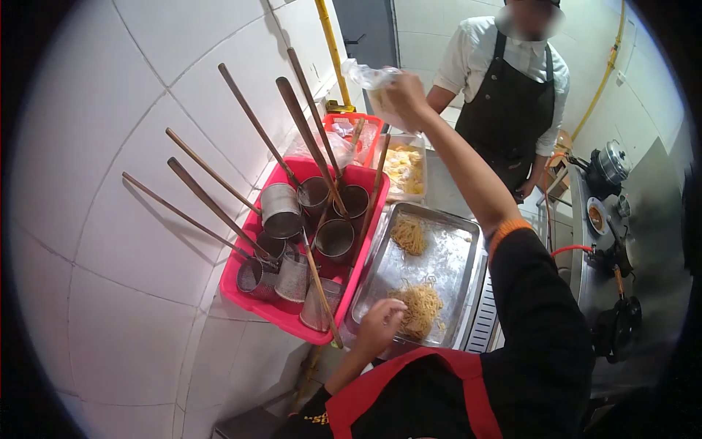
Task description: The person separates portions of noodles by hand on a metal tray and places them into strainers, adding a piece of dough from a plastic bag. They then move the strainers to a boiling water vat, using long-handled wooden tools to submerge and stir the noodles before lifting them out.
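Note:
My right hand is raised at the far end of the counter, its fingers closed on a whitish plastic bag. What the bag contains is hard to make out. My left hand is low, at the near left part of a metal tray, beside a larger pile of noodles. Its fingers are curled, and whether they hold anything is not clear. A smaller noodle pile lies near the tray's far left corner.
A pink bin with several long-handled strainers stands left of the tray. Behind are a container of yellowish food and a red basket. A person in a dark apron stands opposite. Pots stand at right.

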A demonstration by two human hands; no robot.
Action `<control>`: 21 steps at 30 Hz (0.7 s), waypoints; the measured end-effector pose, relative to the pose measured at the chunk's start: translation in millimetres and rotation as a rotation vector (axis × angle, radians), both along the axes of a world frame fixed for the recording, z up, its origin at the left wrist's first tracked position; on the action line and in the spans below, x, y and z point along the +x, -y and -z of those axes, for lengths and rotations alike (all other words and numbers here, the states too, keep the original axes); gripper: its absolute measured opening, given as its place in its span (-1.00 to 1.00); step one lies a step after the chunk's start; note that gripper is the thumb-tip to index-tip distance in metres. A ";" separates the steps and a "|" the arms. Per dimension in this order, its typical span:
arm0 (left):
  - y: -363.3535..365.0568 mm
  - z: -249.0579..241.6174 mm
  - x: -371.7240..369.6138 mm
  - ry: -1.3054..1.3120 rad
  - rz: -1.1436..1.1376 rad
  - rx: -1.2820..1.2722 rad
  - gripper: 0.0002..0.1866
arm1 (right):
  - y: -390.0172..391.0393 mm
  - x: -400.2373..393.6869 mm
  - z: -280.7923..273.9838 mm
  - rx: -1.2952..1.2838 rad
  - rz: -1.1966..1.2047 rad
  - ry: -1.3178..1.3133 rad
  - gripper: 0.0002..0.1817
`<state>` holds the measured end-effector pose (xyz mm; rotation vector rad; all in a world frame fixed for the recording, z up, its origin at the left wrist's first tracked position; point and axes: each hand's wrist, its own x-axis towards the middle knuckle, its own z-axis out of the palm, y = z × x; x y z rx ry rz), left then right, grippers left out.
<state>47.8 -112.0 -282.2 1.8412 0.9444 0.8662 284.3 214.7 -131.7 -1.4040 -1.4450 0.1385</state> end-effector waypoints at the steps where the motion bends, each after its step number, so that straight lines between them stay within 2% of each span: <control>1: 0.4 11.4 0.4 -0.014 0.028 0.016 -0.86 | -27.5 -8.1 4.8 -0.053 0.025 0.021 -0.76; 3: 2.3 29.5 -1.8 -0.055 -0.009 -0.012 -0.86 | -81.1 -22.7 24.2 -0.168 0.073 0.068 -0.75; 6: 1.6 49.8 -2.2 -0.142 -0.036 -0.081 -0.83 | -115.8 -45.9 59.9 -0.352 0.137 0.266 -0.63; 8: 0.0 73.7 -2.8 -0.206 -0.033 -0.052 -0.81 | -134.2 -64.7 92.6 -0.410 0.081 0.294 -0.59; 11: 0.9 90.6 2.4 -0.343 0.031 -0.094 -0.72 | -115.9 -83.0 104.5 -0.490 0.073 0.363 -0.53; 13: 0.1 95.6 7.5 -0.397 0.056 -0.095 -0.68 | -140.0 -76.8 128.0 -0.409 -0.102 0.497 -0.55; 14: -1.8 97.3 10.9 -0.414 0.065 -0.085 -0.66 | -134.5 -73.6 122.3 -0.345 -0.165 0.505 -0.57; 15: -4.0 98.6 14.8 -0.431 0.078 -0.073 -0.63 | -97.8 -72.0 89.7 -0.407 -0.183 0.466 -0.61; 18: -13.9 73.4 25.0 -0.641 0.089 -0.001 -0.57 | -15.7 -46.7 71.5 0.010 -0.287 0.278 -0.74; 19: -17.1 79.9 27.4 -0.644 0.158 0.070 -0.56 | 21.2 -37.2 70.0 0.131 -0.348 0.238 -0.76; 20: -20.0 92.7 30.1 -0.643 0.227 0.142 -0.56 | 82.2 -29.6 57.4 -0.131 -0.419 0.234 -0.75; 21: -22.2 102.1 33.9 -0.639 0.293 0.216 -0.55 | 114.6 -17.3 80.4 -0.237 -0.580 0.218 -0.75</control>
